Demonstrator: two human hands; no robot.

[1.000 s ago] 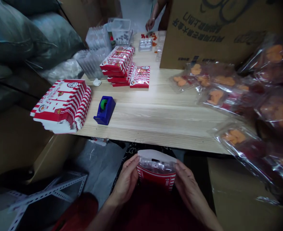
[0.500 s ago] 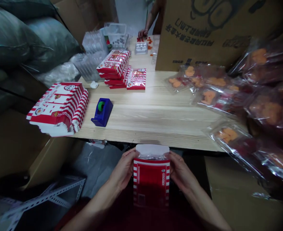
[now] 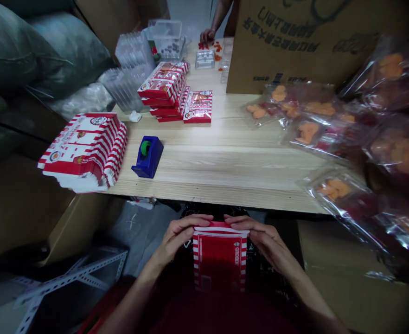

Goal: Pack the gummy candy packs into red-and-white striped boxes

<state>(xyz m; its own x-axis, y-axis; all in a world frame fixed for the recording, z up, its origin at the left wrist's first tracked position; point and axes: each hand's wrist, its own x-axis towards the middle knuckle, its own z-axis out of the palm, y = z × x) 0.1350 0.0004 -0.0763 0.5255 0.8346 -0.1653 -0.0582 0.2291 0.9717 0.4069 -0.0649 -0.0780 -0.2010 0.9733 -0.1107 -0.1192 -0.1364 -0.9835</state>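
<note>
A red and white striped cardboard box (image 3: 220,260) is held below the table's front edge, its top flap folded over. On its left upper corner is my left hand (image 3: 180,234), fingers along the flap and thumb at the side. My right hand (image 3: 260,234) grips the right upper corner the same way, fingertips on the flap. Beyond the hands, a blue tape dispenser (image 3: 149,157) with a green roll stands on the table. A stack of flattened striped boxes (image 3: 82,144) lies to its left.
Filled striped boxes (image 3: 166,83) are piled farther back. Clear bags with orange pieces (image 3: 307,132) crowd the right side. A large carton (image 3: 277,51) blocks the back right. Another person's hand (image 3: 207,36) touches small red pieces beside a clear tray (image 3: 204,59). Clear plastic trays (image 3: 128,88) stand at the back left.
The box's white flap stood up before; now it is folded over at the top. Both hands have moved from the sides onto the flap. The view has tilted slightly downward.
</note>
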